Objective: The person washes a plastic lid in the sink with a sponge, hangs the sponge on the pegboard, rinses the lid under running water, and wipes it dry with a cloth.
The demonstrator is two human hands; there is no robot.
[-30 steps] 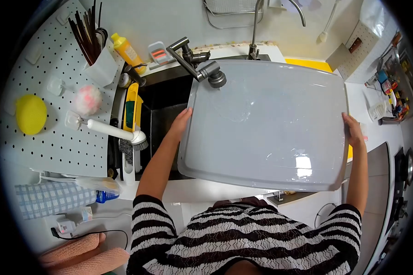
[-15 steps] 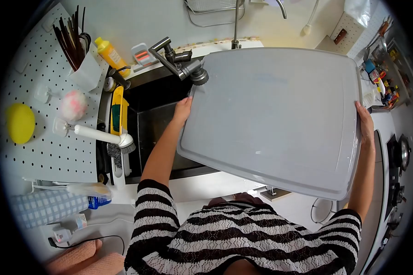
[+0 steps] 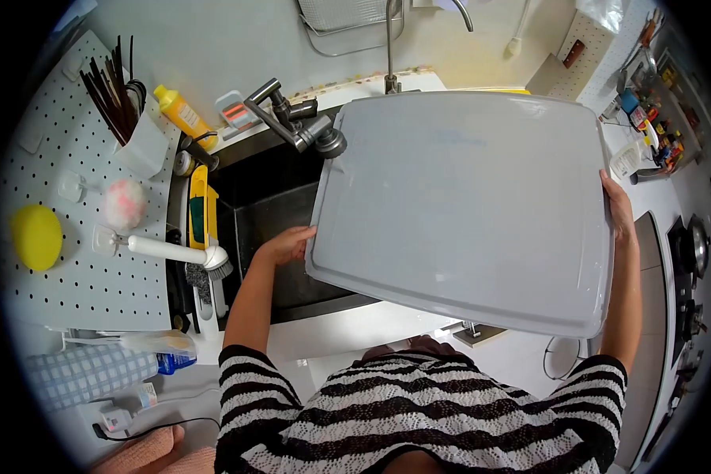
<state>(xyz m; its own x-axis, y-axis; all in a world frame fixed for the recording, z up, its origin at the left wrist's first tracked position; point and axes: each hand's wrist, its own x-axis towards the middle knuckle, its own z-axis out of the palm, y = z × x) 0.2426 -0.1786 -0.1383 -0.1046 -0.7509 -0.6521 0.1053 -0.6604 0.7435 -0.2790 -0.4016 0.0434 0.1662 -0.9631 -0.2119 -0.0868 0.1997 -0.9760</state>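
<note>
A large grey plastic lid [image 3: 458,205], like that of a storage box, spans the space over the counter and the right part of the sink. My left hand [image 3: 290,244] is closed on its left edge near the lower corner, with the fingertips hidden beneath. On the opposite side my right hand [image 3: 618,207] grips the right edge, fingers partly out of sight. The dark faucet [image 3: 296,122] reaches over the lid's upper left corner. Under the lid's left side lies the black sink [image 3: 276,213], partly covered.
On the left pegboard [image 3: 79,292] hang a white-handled brush [image 3: 174,250], a yellow sponge [image 3: 36,237] and a chopstick holder [image 3: 144,146]. A yellow bottle [image 3: 183,114] stands behind the sink. A thin second tap [image 3: 391,47] rises behind the lid. The stove [image 3: 687,276] is at far right.
My left hand has slid down the lid's left edge towards the lower corner. The lid has shifted slightly left in view and sits at a somewhat different angle.
</note>
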